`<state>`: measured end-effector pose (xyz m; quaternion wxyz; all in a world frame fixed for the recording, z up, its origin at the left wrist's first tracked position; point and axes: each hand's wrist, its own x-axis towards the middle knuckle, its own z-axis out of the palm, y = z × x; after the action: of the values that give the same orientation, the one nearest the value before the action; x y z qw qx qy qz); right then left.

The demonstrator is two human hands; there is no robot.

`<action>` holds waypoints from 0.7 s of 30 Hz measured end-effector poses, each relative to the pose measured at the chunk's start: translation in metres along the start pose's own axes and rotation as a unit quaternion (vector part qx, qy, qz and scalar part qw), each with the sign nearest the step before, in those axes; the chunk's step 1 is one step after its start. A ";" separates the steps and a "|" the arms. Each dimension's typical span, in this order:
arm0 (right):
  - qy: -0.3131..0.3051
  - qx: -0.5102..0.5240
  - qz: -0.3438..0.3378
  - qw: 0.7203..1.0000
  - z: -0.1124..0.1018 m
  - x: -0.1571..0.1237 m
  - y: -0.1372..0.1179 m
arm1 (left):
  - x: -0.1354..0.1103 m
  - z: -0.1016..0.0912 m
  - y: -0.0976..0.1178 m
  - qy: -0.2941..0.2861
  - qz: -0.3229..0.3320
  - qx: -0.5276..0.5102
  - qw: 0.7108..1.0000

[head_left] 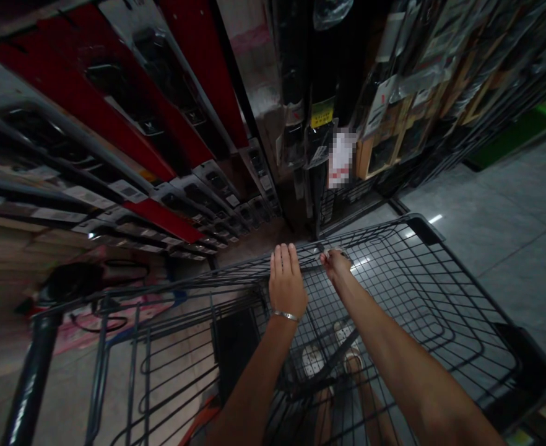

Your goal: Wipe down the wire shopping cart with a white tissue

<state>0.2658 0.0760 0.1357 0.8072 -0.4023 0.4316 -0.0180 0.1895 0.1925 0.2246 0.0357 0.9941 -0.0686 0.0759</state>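
Note:
My left hand rests palm down on the far rim of a black wire shopping cart, fingers curled over the top wire; a thin silver bracelet circles its wrist. My right hand is a little to the right on the same rim, fingers pinched closed around the wire or a small pale thing that I cannot make out. Both forearms reach forward over the cart's basket. Through the wire floor I see my feet in pale sandals.
Shelves of boxed goods in red and grey packaging rise on the left. Hanging packaged items on a wire rack stand straight ahead and to the right. Grey tiled floor lies to the right. A black post stands at lower left.

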 end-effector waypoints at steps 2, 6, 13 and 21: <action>0.001 0.001 0.009 1.000 0.004 -0.004 -0.004 | 0.002 -0.001 0.001 -0.005 -0.004 0.001 1.000; -0.022 0.010 0.006 1.000 0.008 -0.026 -0.020 | 0.004 -0.006 0.002 -0.022 -0.009 -0.005 1.000; -0.056 0.030 -0.060 0.996 0.008 -0.052 -0.042 | 0.007 -0.013 0.008 -0.036 -0.019 -0.021 0.999; -0.009 -0.009 -0.044 0.999 -0.012 -0.010 -0.021 | 0.011 -0.010 0.031 -0.048 0.026 -0.039 0.998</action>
<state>0.2577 0.0583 0.1532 0.8056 -0.4286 0.4063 -0.0463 0.1946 0.1614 0.2377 0.0693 0.9923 -0.0989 0.0261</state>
